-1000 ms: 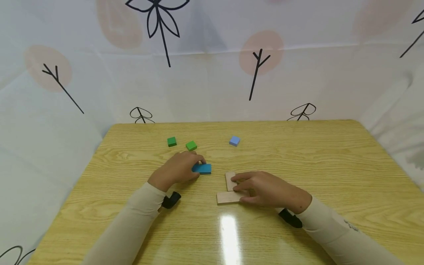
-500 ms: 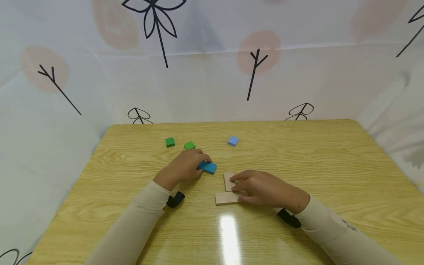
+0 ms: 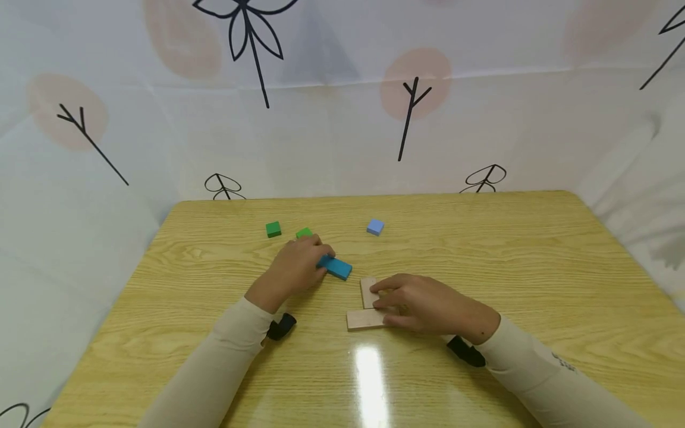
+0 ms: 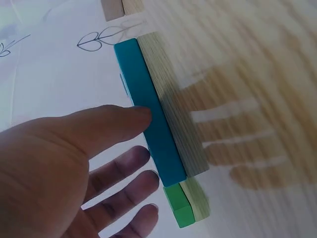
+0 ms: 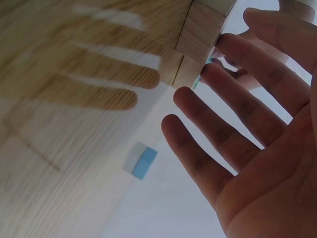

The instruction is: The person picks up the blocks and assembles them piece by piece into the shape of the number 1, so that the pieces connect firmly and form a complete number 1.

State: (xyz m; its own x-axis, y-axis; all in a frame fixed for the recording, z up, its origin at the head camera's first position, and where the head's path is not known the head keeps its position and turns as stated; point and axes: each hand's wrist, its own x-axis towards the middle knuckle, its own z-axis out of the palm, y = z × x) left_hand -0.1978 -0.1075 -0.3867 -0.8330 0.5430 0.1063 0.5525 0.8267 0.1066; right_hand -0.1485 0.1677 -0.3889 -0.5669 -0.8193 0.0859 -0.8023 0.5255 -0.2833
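Note:
My left hand (image 3: 294, 267) pinches a flat blue rectangular block (image 3: 338, 267) lying slanted on the table. In the left wrist view the thumb presses the long side of that blue block (image 4: 148, 109), while three other fingers extend loosely below it. My right hand (image 3: 428, 306) rests its fingertips on two plain wooden blocks. One wooden block (image 3: 367, 291) points away from me, and its near end meets a longer one (image 3: 365, 320) lying crosswise. Fairly straight fingers (image 5: 233, 116) show in the right wrist view, the upper ones by the wooden block ends (image 5: 200, 32).
Beyond the left hand lie a dark green block (image 3: 273, 229) and a light green block (image 3: 304, 232), the latter partly hidden. A small pale blue block (image 3: 375, 226) sits farther right. The wooden table (image 3: 508, 255) ends at a patterned white cloth (image 3: 332, 137).
The left hand has moved the blue block slightly right and turned it from nearly level to slanting, its right end nearer me. The right hand stays on the wooden blocks.

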